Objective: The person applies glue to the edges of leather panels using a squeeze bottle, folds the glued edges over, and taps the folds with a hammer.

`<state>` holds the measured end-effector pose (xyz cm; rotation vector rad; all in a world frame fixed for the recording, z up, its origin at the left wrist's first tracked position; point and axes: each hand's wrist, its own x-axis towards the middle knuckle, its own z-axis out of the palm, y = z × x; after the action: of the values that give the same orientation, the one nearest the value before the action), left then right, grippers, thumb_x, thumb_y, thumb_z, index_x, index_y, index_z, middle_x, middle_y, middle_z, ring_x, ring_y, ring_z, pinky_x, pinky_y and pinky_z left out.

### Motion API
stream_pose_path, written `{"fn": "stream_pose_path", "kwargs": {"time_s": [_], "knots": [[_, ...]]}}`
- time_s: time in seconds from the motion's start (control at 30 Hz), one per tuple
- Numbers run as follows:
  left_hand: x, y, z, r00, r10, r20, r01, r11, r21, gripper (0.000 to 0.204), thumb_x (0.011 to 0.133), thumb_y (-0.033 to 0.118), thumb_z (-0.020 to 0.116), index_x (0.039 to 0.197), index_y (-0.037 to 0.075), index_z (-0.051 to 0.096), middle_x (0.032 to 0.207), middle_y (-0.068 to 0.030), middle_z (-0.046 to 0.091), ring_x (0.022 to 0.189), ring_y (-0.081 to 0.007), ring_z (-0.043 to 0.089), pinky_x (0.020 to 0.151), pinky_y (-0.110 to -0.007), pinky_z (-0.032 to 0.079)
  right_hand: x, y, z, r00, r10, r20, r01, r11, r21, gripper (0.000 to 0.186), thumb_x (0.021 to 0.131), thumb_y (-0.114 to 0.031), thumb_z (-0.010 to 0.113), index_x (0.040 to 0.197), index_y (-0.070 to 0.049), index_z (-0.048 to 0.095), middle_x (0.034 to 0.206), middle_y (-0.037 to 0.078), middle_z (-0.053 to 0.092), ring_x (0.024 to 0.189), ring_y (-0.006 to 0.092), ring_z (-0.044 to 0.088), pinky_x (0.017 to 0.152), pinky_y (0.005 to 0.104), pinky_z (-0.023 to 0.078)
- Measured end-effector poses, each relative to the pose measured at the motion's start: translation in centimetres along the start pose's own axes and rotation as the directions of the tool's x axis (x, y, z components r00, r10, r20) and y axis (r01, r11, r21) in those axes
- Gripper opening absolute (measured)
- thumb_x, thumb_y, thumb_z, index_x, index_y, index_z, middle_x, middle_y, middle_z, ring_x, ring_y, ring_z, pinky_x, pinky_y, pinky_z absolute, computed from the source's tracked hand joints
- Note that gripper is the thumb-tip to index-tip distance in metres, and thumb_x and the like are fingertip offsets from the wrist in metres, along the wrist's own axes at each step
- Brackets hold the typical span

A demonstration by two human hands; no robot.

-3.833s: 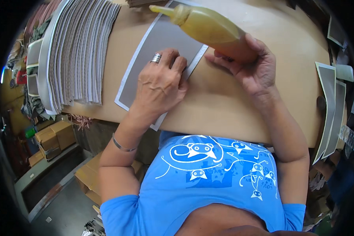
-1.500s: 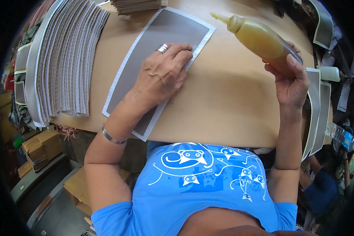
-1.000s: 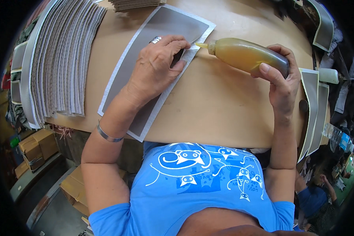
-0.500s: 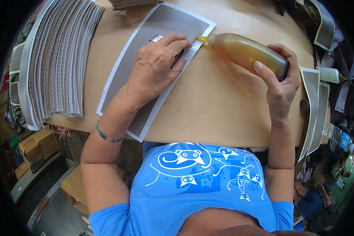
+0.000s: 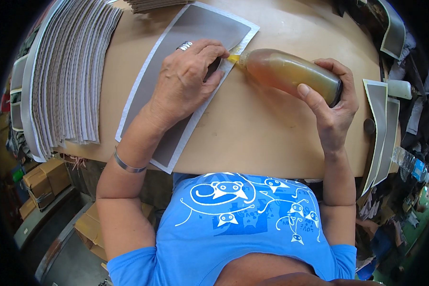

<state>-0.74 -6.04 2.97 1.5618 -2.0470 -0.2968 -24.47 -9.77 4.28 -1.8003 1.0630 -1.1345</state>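
In my right hand (image 5: 336, 102) is a squeeze bottle (image 5: 286, 74) of cloudy amber liquid, lying nearly level and gripped round its dark base. Its yellow nozzle (image 5: 234, 58) points left and meets the white border of a long grey sheet (image 5: 219, 24), close to my left fingertips. My left hand (image 5: 188, 71), wearing a ring and a metal bracelet, rests over that sheet with bent fingers. A dark thing shows between its thumb and fingers; most of it is hidden, so I cannot tell its kind. The sheet lies slanted on the tan tabletop (image 5: 252, 138).
A tall stack of curved, layered sheets (image 5: 71, 76) stands at the left, another stack (image 5: 157, 4) at the far edge. Grey pieces with pale borders (image 5: 379, 128) lean at the right edge beside a white container (image 5: 399, 89) and a clear plastic bottle (image 5: 410, 164). Cardboard boxes (image 5: 45, 181) sit lower left.
The bottle has moved left and slightly nearer to me, its nozzle sliding along the sheet's right border. My left hand has shifted slightly left, and the sheet a little with it.
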Motion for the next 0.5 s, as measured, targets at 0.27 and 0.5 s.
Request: {"fn": "stream_pose_path", "kwargs": {"time_s": [0.27, 0.5], "knots": [[0.1, 0.2, -0.2, 1.0, 0.0, 0.022, 0.0, 1.0, -0.009, 0.025, 0.07, 0.003, 0.066, 0.094, 0.004, 0.06, 0.101, -0.0048, 0.061, 0.083, -0.0228, 0.06, 0.073, -0.03, 0.049, 0.7, 0.6, -0.3, 0.992, 0.094, -0.081, -0.085, 0.991, 0.106, 0.038, 0.069, -0.009, 0.07, 0.102, -0.001, 0.053, 0.092, 0.006, 0.056, 0.082, 0.0132, 0.057, 0.074, 0.0234, 0.046], [-0.1, -0.1, -0.2, 1.0, 0.001, 0.029, -0.001, 1.0, -0.021, 0.027, 0.07, 0.003, 0.066, 0.096, 0.004, 0.06, 0.102, -0.0064, 0.061, 0.086, -0.0233, 0.06, 0.074, -0.03, 0.048, 0.6, 0.7, -0.1, 0.991, 0.034, -0.129, -0.036, 0.999, -0.011, 0.036, 0.069, -0.009, 0.07, 0.101, 0.0, 0.054, 0.091, 0.006, 0.056, 0.08, 0.0131, 0.056, 0.073, 0.0235, 0.045]]}}
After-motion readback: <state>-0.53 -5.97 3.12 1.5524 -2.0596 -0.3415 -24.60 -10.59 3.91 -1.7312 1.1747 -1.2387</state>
